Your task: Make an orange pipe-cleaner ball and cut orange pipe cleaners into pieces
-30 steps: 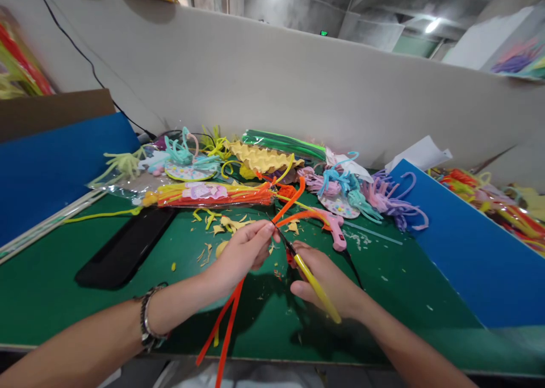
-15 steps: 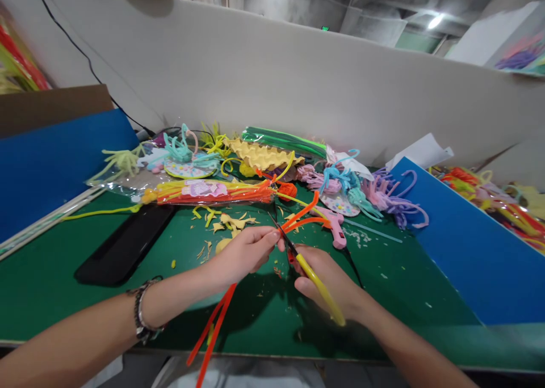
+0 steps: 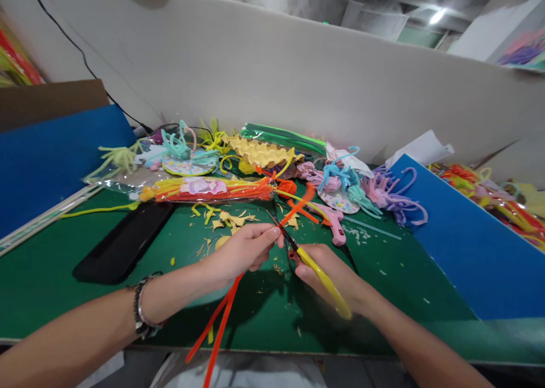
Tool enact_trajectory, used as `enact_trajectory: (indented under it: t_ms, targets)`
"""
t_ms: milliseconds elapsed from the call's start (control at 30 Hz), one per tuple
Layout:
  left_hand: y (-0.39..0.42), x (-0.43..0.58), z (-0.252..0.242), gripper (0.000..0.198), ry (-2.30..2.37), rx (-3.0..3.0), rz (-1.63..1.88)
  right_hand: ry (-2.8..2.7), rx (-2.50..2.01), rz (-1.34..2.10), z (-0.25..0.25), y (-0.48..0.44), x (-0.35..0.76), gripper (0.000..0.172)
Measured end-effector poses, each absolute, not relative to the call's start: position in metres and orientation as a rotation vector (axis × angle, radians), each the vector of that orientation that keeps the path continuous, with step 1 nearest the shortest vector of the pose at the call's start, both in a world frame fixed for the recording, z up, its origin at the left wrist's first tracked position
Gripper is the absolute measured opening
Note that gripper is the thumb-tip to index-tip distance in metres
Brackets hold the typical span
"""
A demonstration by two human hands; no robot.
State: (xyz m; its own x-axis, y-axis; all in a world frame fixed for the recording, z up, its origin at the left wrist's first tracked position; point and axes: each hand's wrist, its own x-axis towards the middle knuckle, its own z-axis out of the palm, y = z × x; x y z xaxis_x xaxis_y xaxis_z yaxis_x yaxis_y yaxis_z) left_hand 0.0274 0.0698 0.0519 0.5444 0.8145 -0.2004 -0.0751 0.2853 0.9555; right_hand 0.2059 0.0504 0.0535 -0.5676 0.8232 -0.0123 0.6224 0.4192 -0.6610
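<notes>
Left hand [image 3: 244, 252] is pinched shut around a pair of orange pipe cleaners [image 3: 221, 320], grip tight between thumb and fingertips, and the long ends trail down toward the near edge of the green table [image 3: 63, 297] and hang off it. Right hand [image 3: 327, 274] is wrapped closed around yellow-handled scissors [image 3: 313, 271], the dark blades angled up and left, meeting the orange stems just right of the left thumb. Past the blades, the short orange ends [image 3: 300, 206] are blurred, fanned out toward the far side, so how they sit at the blades is hard to tell. A bracelet [image 3: 142, 311] rings the left wrist. Just beyond the hands, yellow paper scraps [image 3: 227, 220] litter the table, and a pink glue gun [image 3: 334, 223] lies to the right of them, near the scissor tips. Farther back, a clear packet of yellow and orange stems [image 3: 213, 189] lies across the table, with a yellow corrugated piece [image 3: 264, 152] and a green bundle [image 3: 283, 138] behind it. A flat black slab [image 3: 123, 240] sits at the left, blue boards [image 3: 464, 235] rise on both sides, and pastel fuzzy craft pieces [image 3: 353, 186] crowd the far right.
</notes>
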Motion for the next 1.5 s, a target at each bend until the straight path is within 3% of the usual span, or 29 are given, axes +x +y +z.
enact_trajectory:
  t_ms: [467, 667, 833, 1033, 1200, 1367, 1500]
  targets:
    - [0.078, 0.027, 0.035, 0.025, 0.879, 1.021, 0.627, -2.307, -1.268, 1.163, 0.055, 0.054, 0.203, 0.048]
    - [0.07, 0.024, 0.037, 0.012, 0.814, 0.958, 0.564, -1.793, -1.322, 1.287, 0.053, 0.064, 0.207, 0.035]
    - [0.065, 0.034, 0.047, 0.046, 0.728, 0.934, 0.617, -1.571, -1.098, 1.236, 0.056, 0.07, 0.191, 0.04]
    - [0.066, 0.042, 0.051, 0.061, 0.703, 0.991, 0.617, -1.529, -1.074, 1.199, 0.059, 0.073, 0.178, 0.036]
    - [0.068, 0.043, 0.052, 0.046, 0.717, 0.991, 0.687, -1.587, -1.072, 1.233, 0.057, 0.076, 0.18, 0.032]
    - [0.066, 0.041, 0.045, 0.005, 0.68, 0.914, 0.681, -1.541, -1.05, 1.118, 0.068, 0.085, 0.188, 0.032]
    - [0.066, 0.03, 0.039, 0.021, 0.639, 0.926, 0.655, -1.47, -1.077, 1.017, 0.072, 0.091, 0.198, 0.033]
